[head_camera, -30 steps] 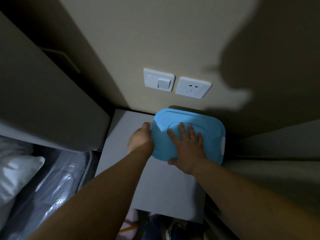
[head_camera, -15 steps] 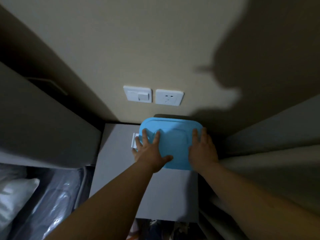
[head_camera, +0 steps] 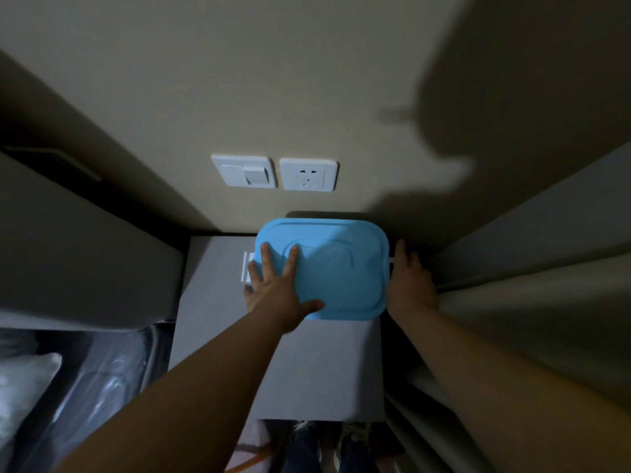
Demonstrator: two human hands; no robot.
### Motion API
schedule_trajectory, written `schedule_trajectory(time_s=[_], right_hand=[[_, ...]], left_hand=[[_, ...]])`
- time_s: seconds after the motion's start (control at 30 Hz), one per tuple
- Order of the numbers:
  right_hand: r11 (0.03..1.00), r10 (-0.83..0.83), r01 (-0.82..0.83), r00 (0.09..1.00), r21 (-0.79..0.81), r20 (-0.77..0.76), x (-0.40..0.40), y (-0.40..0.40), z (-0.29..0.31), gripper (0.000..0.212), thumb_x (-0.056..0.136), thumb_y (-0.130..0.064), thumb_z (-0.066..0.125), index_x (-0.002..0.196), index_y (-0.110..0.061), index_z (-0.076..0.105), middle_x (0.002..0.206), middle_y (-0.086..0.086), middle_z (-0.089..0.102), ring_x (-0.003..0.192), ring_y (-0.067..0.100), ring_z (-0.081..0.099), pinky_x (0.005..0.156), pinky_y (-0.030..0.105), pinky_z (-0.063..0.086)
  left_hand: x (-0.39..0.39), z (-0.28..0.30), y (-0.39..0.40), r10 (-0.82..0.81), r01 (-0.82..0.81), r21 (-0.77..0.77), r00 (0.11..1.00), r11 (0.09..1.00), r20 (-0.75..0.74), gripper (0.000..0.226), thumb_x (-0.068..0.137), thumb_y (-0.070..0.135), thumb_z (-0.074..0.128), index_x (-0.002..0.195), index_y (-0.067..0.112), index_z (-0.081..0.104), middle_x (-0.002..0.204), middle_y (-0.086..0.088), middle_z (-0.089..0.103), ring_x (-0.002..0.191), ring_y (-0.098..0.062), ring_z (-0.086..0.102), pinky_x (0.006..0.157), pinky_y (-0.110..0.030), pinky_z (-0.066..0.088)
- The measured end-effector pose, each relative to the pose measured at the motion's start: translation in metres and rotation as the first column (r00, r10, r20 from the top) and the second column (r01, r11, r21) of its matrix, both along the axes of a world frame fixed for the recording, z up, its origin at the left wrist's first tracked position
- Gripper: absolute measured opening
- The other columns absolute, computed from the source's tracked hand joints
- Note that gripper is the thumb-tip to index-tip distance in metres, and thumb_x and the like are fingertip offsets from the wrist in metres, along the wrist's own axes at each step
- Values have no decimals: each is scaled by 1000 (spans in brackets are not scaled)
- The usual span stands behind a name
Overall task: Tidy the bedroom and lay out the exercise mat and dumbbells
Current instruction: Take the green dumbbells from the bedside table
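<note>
Both hands have shifted in the last second. A second ago the right palm lay flat on top of the blue lid (head_camera: 327, 268) and the left held its left edge; now they've swapped roles. Left hand (head_camera: 278, 295) is flat on the lid's 9 o'clock side, fingers straight and spread, thumb along the near edge: pressing, not clamping. Right hand (head_camera: 408, 285) has slid off the top to the box's 3 o'clock side; fingers look straight against it, whether they curl under I can't tell.

The box sits at the 12 o'clock end of the grey nightstand (head_camera: 307, 363), hard against the wall, just below the switch (head_camera: 244, 171) and socket (head_camera: 308, 174).

My read: lid being seated or the box squared up on the stand, so this is the tidy phase. No mat or dumbbells in view, that part not yet started.

Writing: none legible. Lid has moulded ridges only; the white clip at its left edge is unreadable in this light.
</note>
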State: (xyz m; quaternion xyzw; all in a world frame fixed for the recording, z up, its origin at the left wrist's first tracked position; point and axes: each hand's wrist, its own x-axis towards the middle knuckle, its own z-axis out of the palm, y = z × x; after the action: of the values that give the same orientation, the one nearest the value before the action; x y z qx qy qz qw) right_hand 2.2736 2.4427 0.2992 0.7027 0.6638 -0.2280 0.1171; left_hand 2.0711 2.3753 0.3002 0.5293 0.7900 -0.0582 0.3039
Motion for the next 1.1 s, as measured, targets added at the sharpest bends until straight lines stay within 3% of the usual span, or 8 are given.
schedule_trajectory(time_s=[0.17, 0.37, 0.67, 0.83, 1.1], right_hand=[[1000, 5, -7, 979, -11, -205, -22, -9, 1, 67, 95, -16, 40, 151, -11, 4, 157, 15, 10, 139, 34, 26, 110, 39, 27], [993, -122, 120, 968, -22, -221, -38, -15, 8, 70, 98, -26, 42, 151, -12, -1, 156, 18, 4, 140, 35, 20, 113, 40, 23], [987, -132, 152, 952, 51, -276, -42, -58, 67, 76, 95, -32, 46, 151, -18, -3, 156, 17, 6, 138, 36, 23, 112, 40, 25], [996, -75, 87, 946, 23, -315, -43, -115, 70, 75, 95, -32, 45, 151, -20, -2, 154, 20, 9, 135, 37, 30, 110, 40, 30], [988, -89, 53, 962, -144, -258, -12, -194, 9, 79, 94, -37, 46, 151, -23, -6, 149, 20, 17, 130, 37, 37, 107, 42, 34]], left_hand=[[-10, -5, -5, 165, -169, 37, 982, 985, 96, 132, 56, 70, 73, 141, 44, -25, 153, -13, -27, 145, -35, -9, 115, -48, 17], [-13, 0, -1, 200, -214, 65, 964, 975, 173, 131, 56, 62, 79, 145, 42, -15, 156, -15, -12, 143, -38, 4, 113, -48, 22], [-17, 53, -51, 211, -252, 135, 942, 958, 261, 125, 61, 54, 80, 146, 42, -11, 155, -9, -4, 142, -35, 12, 113, -46, 27], [-21, 61, -118, 301, -352, 161, 914, 922, 272, 117, 67, 51, 77, 148, 38, -5, 153, -10, 4, 139, -32, 23, 112, -42, 30], [13, 8, -205, 417, -446, 50, 867, 894, 272, 91, 81, 46, 66, 150, 27, 10, 149, -13, 20, 135, -32, 31, 112, -39, 30]])
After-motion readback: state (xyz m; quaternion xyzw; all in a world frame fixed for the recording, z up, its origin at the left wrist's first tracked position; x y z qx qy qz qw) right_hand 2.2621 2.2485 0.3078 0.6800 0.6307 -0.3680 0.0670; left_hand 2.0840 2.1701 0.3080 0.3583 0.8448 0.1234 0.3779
